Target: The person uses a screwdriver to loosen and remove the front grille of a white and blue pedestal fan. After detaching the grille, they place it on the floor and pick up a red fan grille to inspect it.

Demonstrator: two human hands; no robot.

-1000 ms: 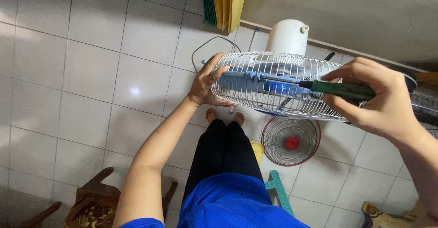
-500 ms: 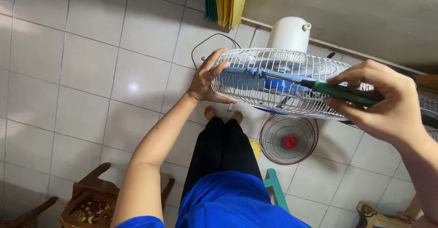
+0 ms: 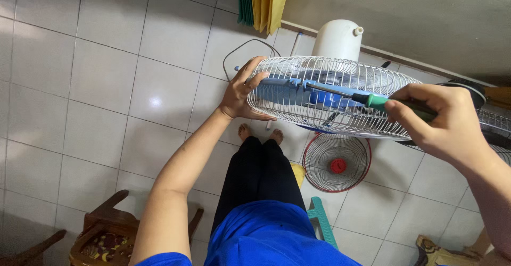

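Holding the white wire fan guard [image 3: 340,98] up at chest height, out over the tiled floor [image 3: 96,85]. Our left hand [image 3: 240,93] is wrapped around the guard's left rim, fingers curled over the wires, thumb underneath. Our right hand [image 3: 444,119] is closed on the green-and-black handle of a screwdriver [image 3: 372,101]; its shaft runs left through the grille to the blue blade hub [image 3: 319,93] inside. We can't tell whether the tip is seated on a screw, as the wires hide it.

Behind the guard stands a white motor housing [image 3: 336,38] with a small knob on top, close to the grey wall [image 3: 415,10]. A thin cable [image 3: 239,50] loops on the tiles just left of it. A green and yellow cloth [image 3: 263,0] hangs at the top edge.

On the floor under the guard lies a second round grille [image 3: 336,162], red-rimmed with a red centre disc, flat on the tiles just right of our bare feet [image 3: 261,134]. A teal plastic piece [image 3: 321,221] sits near it, and a wooden chair [image 3: 104,234] is bottom left. No packages or signs visible; the only label-like mark is that red disc.
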